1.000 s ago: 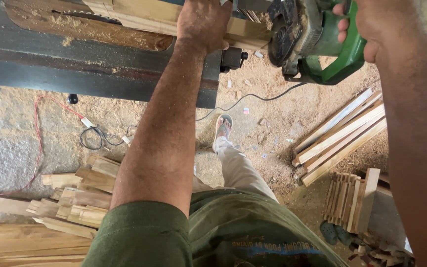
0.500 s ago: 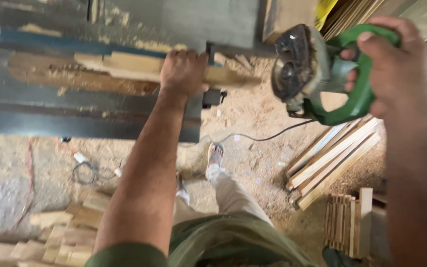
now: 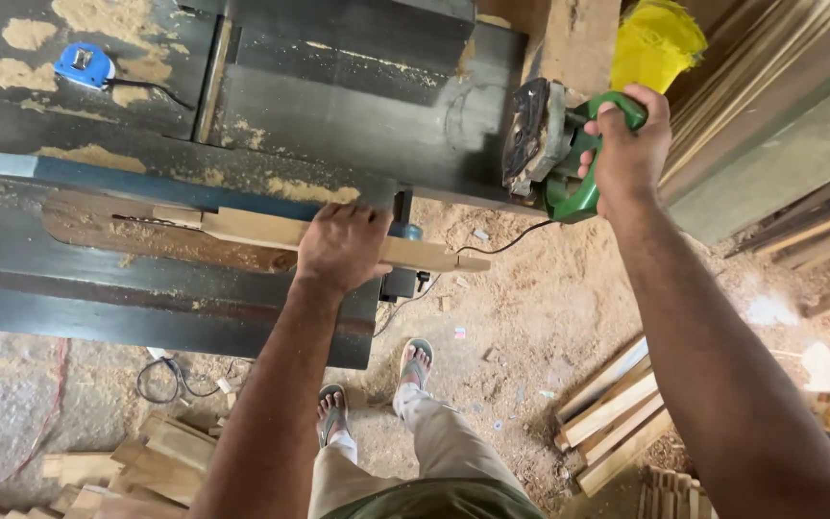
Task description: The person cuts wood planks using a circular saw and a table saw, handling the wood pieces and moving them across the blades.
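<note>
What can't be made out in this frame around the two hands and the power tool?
- Head view: the middle of the wooden strip is hidden under the left hand.
- The tool's grip is covered by the right hand; only part of the green power tool shows, its blade or base not discernible.
- The yellow object is cut off by the top edge.
- The blue tape measure is too small for detail.

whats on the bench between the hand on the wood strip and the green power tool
In the head view, between the left hand on the wood strip and the green power tool lies only dark bench top with scattered sawdust.
</note>
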